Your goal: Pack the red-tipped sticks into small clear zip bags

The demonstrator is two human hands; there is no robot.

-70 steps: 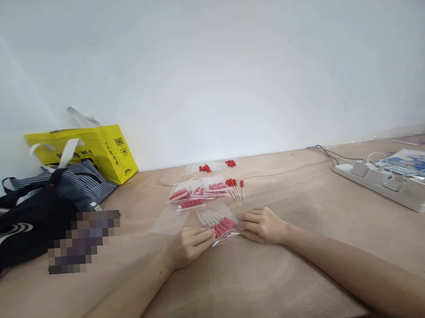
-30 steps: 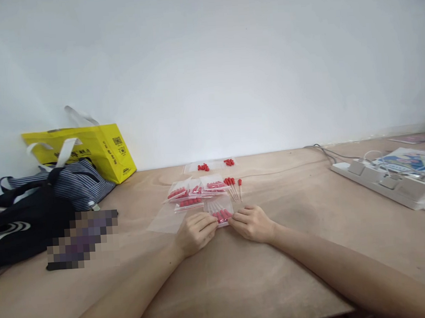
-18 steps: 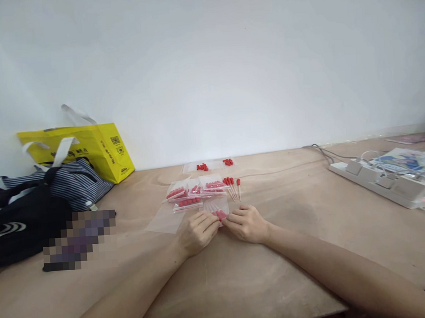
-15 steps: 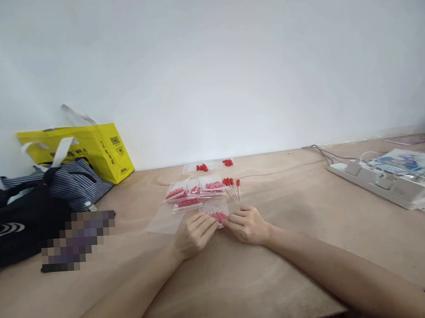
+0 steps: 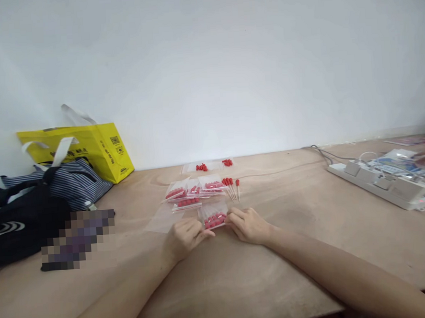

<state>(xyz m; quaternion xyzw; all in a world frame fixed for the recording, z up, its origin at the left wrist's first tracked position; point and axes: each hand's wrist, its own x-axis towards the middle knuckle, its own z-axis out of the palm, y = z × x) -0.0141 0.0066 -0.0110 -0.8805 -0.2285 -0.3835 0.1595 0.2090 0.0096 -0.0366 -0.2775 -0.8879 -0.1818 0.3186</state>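
Note:
A small clear zip bag (image 5: pixel 212 209) lies on the table between my hands, with several red-headed thin sticks inside, their heads towards me. At its near left corner my left hand (image 5: pixel 184 235) pinches the edge, thumb stretched along it. My right hand (image 5: pixel 248 225) grips the near right corner with curled fingers. Just beyond are several filled zip bags (image 5: pixel 186 203), overlapping in a pile. To their right rest several loose red-headed sticks (image 5: pixel 230 187), fanned out, with one (image 5: pixel 238 190) a little apart. A flat clear plastic sheet or bag (image 5: pixel 164 218) lies left of the bag.
Near the wall lie more red-headed sticks (image 5: pixel 201 168) on clear plastic. A yellow bag (image 5: pixel 113 158), a striped bag (image 5: pixel 80 184) and a black bag (image 5: pixel 29 223) occupy the left. A power strip (image 5: pixel 379 184) with plugs and cables stands at right, beside printed sheets (image 5: pixel 410 159).
My left hand has slid left along the bag's near edge, its thumb now extended. The right hand has stayed nearly in place. More of the red heads in the bag now show.

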